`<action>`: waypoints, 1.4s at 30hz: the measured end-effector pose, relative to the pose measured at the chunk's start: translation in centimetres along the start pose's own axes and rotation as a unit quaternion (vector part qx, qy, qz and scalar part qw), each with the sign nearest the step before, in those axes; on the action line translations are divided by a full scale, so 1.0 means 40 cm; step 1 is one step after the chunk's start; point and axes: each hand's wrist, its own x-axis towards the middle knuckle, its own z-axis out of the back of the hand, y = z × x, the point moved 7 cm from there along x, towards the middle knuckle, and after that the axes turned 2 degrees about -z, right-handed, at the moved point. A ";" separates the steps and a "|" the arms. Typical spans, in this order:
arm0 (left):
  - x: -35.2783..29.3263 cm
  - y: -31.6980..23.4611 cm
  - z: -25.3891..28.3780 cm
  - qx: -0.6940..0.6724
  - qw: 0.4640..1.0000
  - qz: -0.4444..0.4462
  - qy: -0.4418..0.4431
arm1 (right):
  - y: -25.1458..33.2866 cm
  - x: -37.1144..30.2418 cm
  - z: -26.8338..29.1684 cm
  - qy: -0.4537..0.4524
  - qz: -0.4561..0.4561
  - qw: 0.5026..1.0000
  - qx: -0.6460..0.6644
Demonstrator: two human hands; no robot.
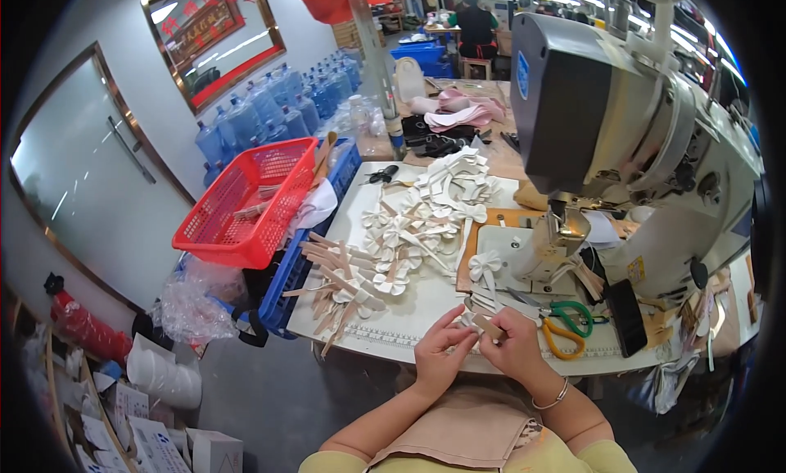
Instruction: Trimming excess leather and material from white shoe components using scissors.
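A small white bow piece with a tan strip (483, 324) sits pinched between both hands at the near edge of the white worktable (409, 309): the left hand (440, 357) closes its fingertips on the white end, and the right hand (514, 348) (a thin bracelet on its wrist) grips the tan end. Just beyond lie a finished white bow (485, 266) under the sewing machine (614, 137), green and orange-handled scissors (563, 324) to the right, and a heap of white bows and tan strips (401, 235) to the left, beside a red basket (246, 203).
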 end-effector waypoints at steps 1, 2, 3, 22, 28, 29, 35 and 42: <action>-0.001 0.004 0.003 0.002 1.000 -0.001 -0.005 | 0.001 -0.002 -0.003 0.000 -0.004 1.000 0.001; -0.003 -0.012 0.000 0.019 0.999 -0.032 0.000 | 0.002 -0.004 -0.008 0.002 -0.003 1.000 0.003; -0.004 -0.028 -0.002 0.037 0.997 -0.063 0.005 | 0.003 -0.006 -0.011 -0.001 0.000 1.000 -0.002; -0.057 0.035 -0.010 -0.402 0.841 0.361 0.024 | 0.065 -0.032 -0.046 0.043 0.174 0.982 -0.054; 0.000 0.033 0.082 -0.440 0.846 0.300 -0.004 | 0.089 0.027 0.035 0.040 0.005 0.997 -0.071; 0.002 0.030 0.082 -0.440 0.846 0.301 -0.002 | 0.094 0.023 0.035 0.076 0.041 0.991 -0.102; 0.009 0.013 0.072 -0.414 0.863 0.290 0.000 | 0.092 -0.006 0.026 0.111 0.072 0.980 -0.150; -0.001 0.020 0.066 -0.332 0.909 0.252 0.003 | 0.060 0.001 0.018 0.145 0.051 0.972 -0.181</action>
